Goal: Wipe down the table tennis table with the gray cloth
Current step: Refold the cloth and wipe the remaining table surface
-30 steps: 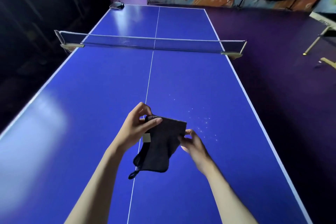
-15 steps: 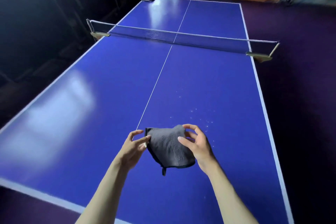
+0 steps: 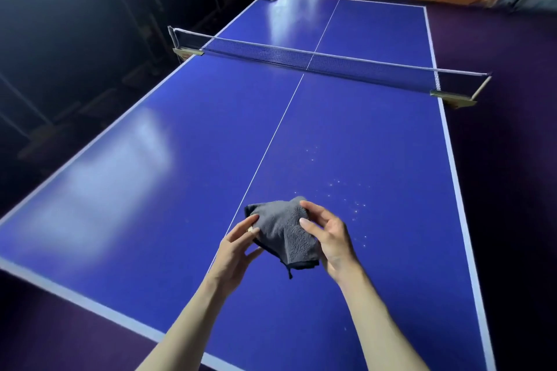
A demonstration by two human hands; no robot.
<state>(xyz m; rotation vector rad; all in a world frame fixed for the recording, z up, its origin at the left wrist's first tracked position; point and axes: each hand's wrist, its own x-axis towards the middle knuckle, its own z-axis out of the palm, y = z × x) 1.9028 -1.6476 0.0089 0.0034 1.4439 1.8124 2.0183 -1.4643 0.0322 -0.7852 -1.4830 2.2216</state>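
Both hands hold the bunched gray terry cloth [image 3: 283, 229] above the blue table tennis table [image 3: 187, 178], near its white centre line. The left hand [image 3: 238, 245] pinches the cloth's nine o'clock edge; the right hand [image 3: 327, 233] curls its fingers over the three o'clock side. Pale specks [image 3: 346, 196] dot the tabletop at one o'clock of the cloth, and the black net [image 3: 316, 60] spans the table at twelve.

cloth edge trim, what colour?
Dark, nearly black trim along the edge of the gray cloth, clearest at its lower hem in the head view.
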